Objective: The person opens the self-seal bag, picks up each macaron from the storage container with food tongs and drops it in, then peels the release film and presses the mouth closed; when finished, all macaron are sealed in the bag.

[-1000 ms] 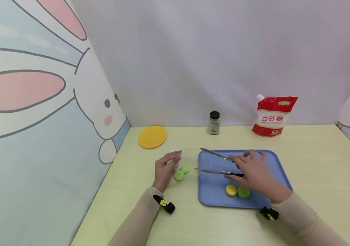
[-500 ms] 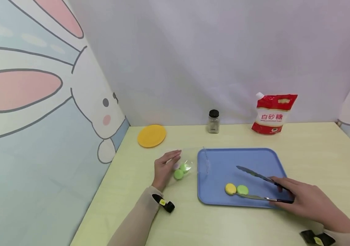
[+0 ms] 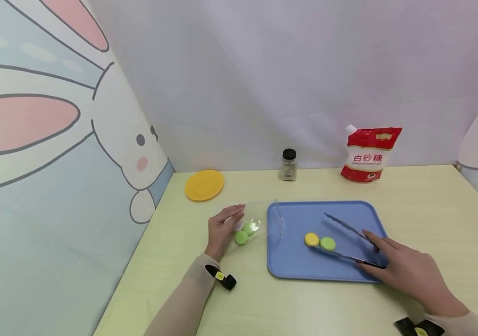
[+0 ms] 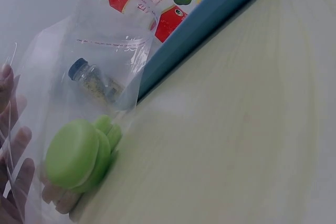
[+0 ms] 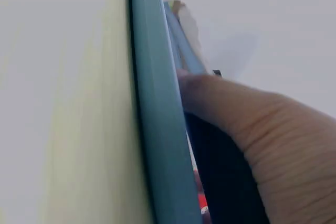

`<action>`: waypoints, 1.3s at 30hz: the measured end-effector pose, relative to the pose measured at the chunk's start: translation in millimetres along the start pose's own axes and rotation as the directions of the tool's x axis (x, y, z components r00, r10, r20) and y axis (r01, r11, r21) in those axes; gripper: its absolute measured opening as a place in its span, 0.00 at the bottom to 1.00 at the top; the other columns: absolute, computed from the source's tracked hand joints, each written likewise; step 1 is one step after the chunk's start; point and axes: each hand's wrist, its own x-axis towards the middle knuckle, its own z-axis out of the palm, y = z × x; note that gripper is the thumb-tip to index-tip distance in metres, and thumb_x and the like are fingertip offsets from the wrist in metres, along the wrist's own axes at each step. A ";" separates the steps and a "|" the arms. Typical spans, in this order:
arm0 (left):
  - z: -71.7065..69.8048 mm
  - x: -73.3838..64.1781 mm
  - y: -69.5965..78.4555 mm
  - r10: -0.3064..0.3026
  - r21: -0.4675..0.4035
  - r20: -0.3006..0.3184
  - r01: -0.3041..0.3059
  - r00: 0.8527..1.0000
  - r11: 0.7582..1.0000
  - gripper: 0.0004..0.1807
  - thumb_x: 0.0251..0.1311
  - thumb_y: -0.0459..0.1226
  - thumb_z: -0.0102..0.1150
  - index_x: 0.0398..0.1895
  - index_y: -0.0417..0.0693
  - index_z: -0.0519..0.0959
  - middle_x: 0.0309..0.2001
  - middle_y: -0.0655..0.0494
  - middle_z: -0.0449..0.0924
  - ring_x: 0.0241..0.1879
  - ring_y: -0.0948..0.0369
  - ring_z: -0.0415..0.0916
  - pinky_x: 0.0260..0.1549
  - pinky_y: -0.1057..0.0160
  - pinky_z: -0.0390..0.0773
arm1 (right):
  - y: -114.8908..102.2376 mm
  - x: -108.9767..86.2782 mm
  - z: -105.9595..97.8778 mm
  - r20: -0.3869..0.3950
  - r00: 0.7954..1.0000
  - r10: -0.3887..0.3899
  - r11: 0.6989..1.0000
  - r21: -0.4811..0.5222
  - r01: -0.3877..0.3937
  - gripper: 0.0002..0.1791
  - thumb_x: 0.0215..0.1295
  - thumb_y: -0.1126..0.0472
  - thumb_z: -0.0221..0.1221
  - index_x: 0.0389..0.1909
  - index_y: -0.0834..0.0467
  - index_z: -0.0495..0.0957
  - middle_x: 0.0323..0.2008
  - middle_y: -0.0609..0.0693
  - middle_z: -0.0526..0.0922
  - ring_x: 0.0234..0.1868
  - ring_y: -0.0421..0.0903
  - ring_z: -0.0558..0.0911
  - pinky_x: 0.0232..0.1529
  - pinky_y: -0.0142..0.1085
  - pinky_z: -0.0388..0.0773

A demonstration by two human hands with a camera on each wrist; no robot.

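My left hand (image 3: 222,231) holds a clear plastic bag (image 4: 105,24) at its left side. The bag's mouth reaches over the left rim of the blue tray (image 3: 289,263). Several macarons lie in the bag, among them a green macaron (image 4: 73,153) close to my fingers. In my right hand (image 3: 406,270) are metal tongs (image 3: 345,226), their arms spread over the tray. A yellow macaron (image 3: 312,239) and a light green macaron (image 3: 327,244) lie side by side between the arms, the lower tip beside the yellow one. The right wrist view shows mostly the thumb and tray edge.
Behind the tray stand a small jar (image 3: 289,165) with a black lid and a red-and-white sugar pouch (image 3: 369,156). A yellow plate (image 3: 204,185) lies at the table's back left. A wall with a rabbit drawing (image 3: 125,135) borders the left side.
My right hand has drawn the tongs back from the bag's mouth, right and nearer me, then slightly forward around the two macarons. My left hand stays at the bag.
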 end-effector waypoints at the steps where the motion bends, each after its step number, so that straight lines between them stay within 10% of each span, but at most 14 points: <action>1: -0.2 -0.1 -0.2 0.001 0.003 0.000 -0.001 1.000 1.000 0.10 0.60 0.25 0.67 0.45 0.30 0.85 0.48 0.40 0.85 0.52 0.53 0.83 0.59 0.58 0.77 | 0.6 0.7 -0.5 0.008 1.000 0.024 1.000 -0.002 -0.024 0.53 0.46 0.21 0.65 0.66 0.52 0.72 0.35 0.43 0.79 0.20 0.38 0.67 0.14 0.34 0.61; 27: -4.7 -2.0 -32.7 -0.035 0.015 -0.015 0.035 0.999 0.999 0.11 0.61 0.33 0.69 0.46 0.42 0.87 0.49 0.50 0.87 0.54 0.53 0.82 0.61 0.58 0.75 | 14.7 3.8 -11.0 0.108 0.975 0.196 0.981 -0.010 -0.196 0.59 0.49 0.19 0.59 0.62 0.68 0.72 0.38 0.62 0.83 0.28 0.50 0.79 0.16 0.38 0.67; 34: -4.3 -4.1 -31.0 -0.040 0.003 -0.018 0.040 0.999 0.999 0.10 0.60 0.32 0.69 0.45 0.42 0.88 0.49 0.51 0.87 0.54 0.53 0.82 0.61 0.57 0.75 | 7.2 -4.7 -9.1 0.056 0.988 0.145 0.989 0.008 -0.146 0.33 0.59 0.26 0.59 0.36 0.53 0.73 0.17 0.46 0.60 0.18 0.43 0.65 0.17 0.36 0.51; 39: -3.5 -2.6 -30.8 -0.019 0.007 -0.020 0.019 1.000 1.000 0.10 0.60 0.28 0.68 0.45 0.37 0.87 0.49 0.46 0.86 0.54 0.54 0.82 0.61 0.59 0.75 | 6.0 -6.7 -10.8 0.055 0.989 0.135 0.990 0.036 -0.137 0.26 0.63 0.30 0.60 0.28 0.48 0.67 0.15 0.45 0.60 0.16 0.42 0.63 0.16 0.35 0.52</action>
